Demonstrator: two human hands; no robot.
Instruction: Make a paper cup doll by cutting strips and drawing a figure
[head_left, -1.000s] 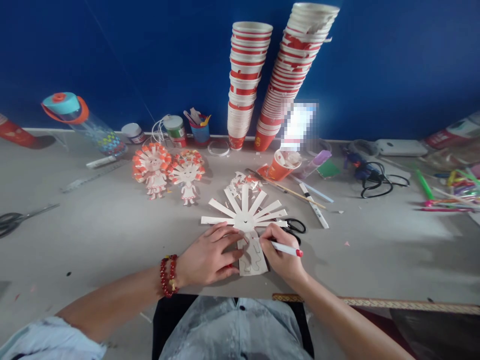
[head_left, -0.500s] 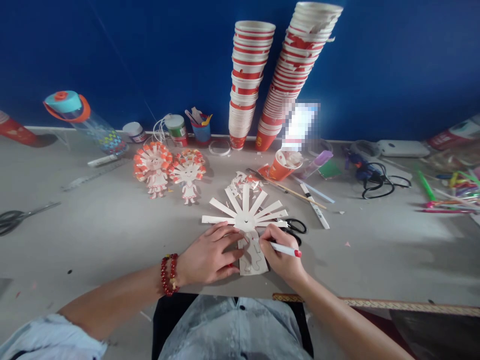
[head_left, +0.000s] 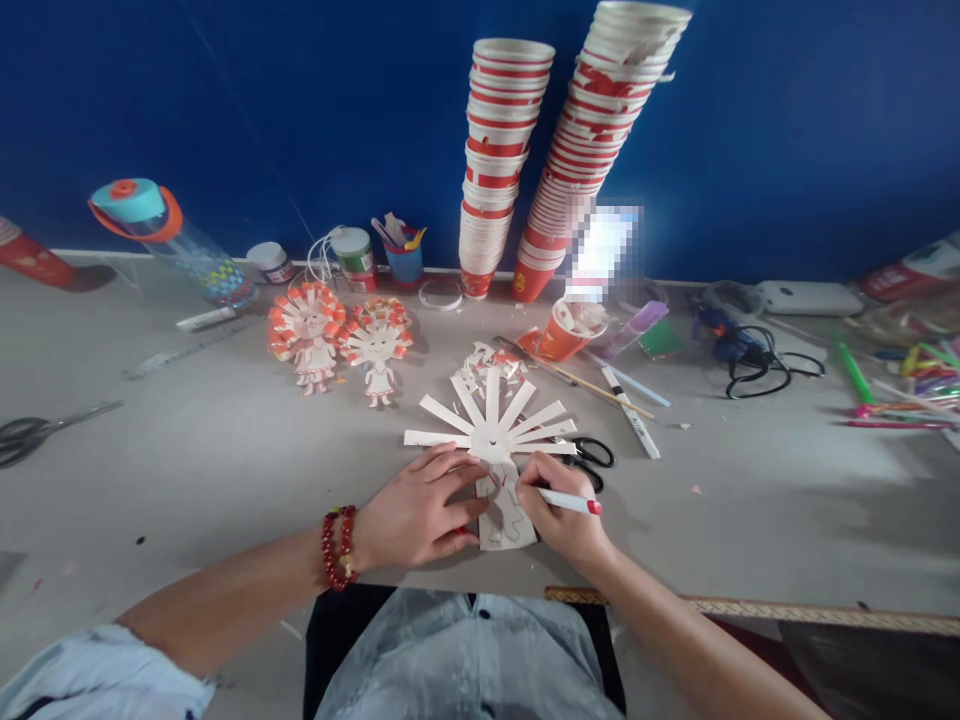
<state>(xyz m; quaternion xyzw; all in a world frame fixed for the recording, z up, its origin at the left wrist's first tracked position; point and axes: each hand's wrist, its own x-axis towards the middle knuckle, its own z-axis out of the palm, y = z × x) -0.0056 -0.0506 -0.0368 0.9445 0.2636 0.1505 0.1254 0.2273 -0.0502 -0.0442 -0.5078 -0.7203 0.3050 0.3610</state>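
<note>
A white paper cutout (head_left: 491, 440) lies flat before me, its strips fanned out around a face-like disc, with a body outline drawn on the panel below. My left hand (head_left: 427, 505) rests flat with fingers spread, its fingertips on the panel's left edge. In my right hand (head_left: 566, 505) is a white marker with a red end (head_left: 570, 500), pinched and slanted toward the panel's upper right; its tip is hidden by the fingers. Black-handled scissors (head_left: 596, 455) lie partly under the paper strips, just beyond my right hand.
Two finished-looking paper dolls (head_left: 313, 345) lie at back left. Tall stacks of paper cups (head_left: 491, 170) stand against the blue wall. A cup of scraps (head_left: 562, 330), a second marker (head_left: 630, 412) and a thin brush sit beyond the cutout. More scissors (head_left: 45, 432) lie far left.
A short red mark now shows on the drawn figure near its neckline. My right hand and marker have shifted very slightly; my left hand stays in place.
</note>
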